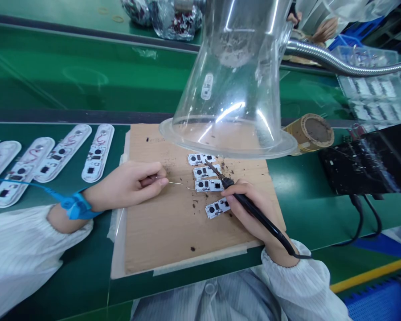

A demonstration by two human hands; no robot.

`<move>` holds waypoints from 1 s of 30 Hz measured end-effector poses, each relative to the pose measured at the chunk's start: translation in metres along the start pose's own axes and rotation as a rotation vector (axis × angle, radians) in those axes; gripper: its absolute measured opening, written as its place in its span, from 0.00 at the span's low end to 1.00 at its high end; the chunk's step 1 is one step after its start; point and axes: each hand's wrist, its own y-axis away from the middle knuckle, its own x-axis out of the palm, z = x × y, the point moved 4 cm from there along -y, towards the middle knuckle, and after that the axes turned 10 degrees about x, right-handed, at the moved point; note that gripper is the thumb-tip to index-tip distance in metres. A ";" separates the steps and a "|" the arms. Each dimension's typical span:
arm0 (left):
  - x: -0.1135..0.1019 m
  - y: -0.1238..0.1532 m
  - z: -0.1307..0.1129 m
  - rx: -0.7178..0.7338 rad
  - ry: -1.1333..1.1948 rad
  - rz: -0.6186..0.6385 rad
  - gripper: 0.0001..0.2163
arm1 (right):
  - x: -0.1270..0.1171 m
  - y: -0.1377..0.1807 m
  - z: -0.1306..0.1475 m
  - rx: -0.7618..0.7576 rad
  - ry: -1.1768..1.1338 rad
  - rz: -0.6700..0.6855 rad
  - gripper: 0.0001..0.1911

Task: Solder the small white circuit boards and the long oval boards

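My left hand (147, 183) pinches a thin solder wire (176, 183), whose free end reaches toward the small white circuit boards. In my right hand (250, 205) is a soldering iron (245, 200), held like a pen. Its tip lies over the upper boards; whether it touches one I cannot tell. Several boards form a rough column: a top board (197, 159), a second board (202, 172), a third board (205, 185) and a tilted lowest board (216, 208) partly behind my right fingers. They lie on a brown work board (160, 240) with dark specks. A blue wrist strap (76, 205) circles my left wrist.
A clear fume hood (230, 111) hangs low over the work board, on a metal hose (337, 62). Assembled white oval units (98, 154) lie at left. A round tan container (312, 131) and a black box (367, 160) stand right. Another person's hand (325, 30) shows behind.
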 end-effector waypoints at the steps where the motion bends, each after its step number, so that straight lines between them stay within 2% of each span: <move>1: 0.000 0.000 0.000 -0.008 0.003 0.004 0.12 | 0.000 0.000 0.000 -0.003 0.005 0.003 0.10; 10: -0.001 0.000 0.003 0.043 0.014 -0.012 0.12 | 0.001 -0.002 0.000 -0.018 0.044 0.050 0.08; 30: 0.000 0.002 0.004 0.065 0.019 -0.012 0.12 | 0.002 -0.002 0.001 0.009 0.041 0.038 0.09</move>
